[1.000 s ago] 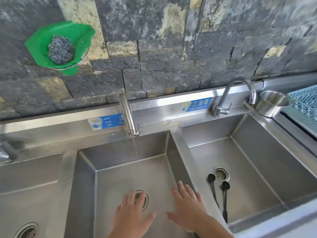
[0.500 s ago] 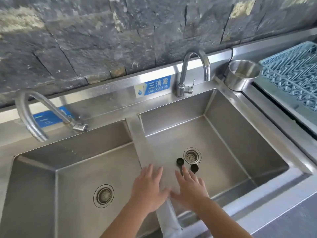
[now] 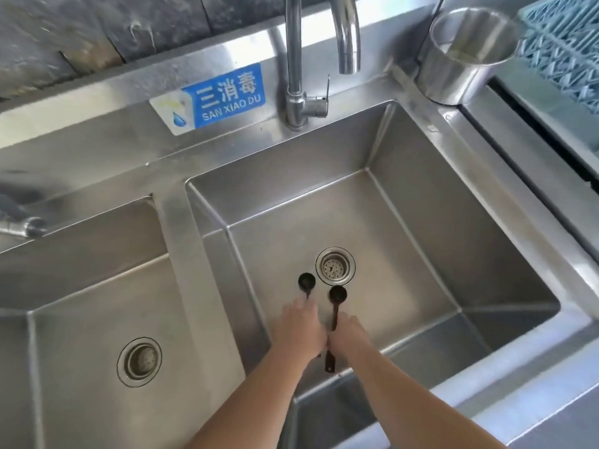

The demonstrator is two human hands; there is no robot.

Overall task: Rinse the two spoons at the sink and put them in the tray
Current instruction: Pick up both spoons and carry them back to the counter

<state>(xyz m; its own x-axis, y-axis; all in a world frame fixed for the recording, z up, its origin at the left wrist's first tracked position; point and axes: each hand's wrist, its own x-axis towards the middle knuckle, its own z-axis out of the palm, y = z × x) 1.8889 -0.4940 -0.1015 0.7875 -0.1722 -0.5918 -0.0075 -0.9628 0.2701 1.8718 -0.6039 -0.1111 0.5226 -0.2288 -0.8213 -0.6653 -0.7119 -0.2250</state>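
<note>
Two black spoons lie in the right basin [image 3: 421, 241], bowls just beside the drain strainer [image 3: 335, 266]: the left spoon [image 3: 306, 281] and the right spoon [image 3: 337, 298]. Two basins here, two faucets: the tall one [image 3: 293, 59] behind this basin, the other's tip [image 3: 22, 225] at far left. One steel cup [image 3: 460, 64] stands at the back corner, the blue tray [image 3: 564, 43] just beyond it. Your left hand [image 3: 299, 332] lies over the left spoon's handle, fingers [image 3: 291, 311] spread flat; I can't tell whether they grip it. Your right hand [image 3: 348, 335] is curled down at the right spoon's handle, whose end pokes out between your wrists; grip not clear either.
</note>
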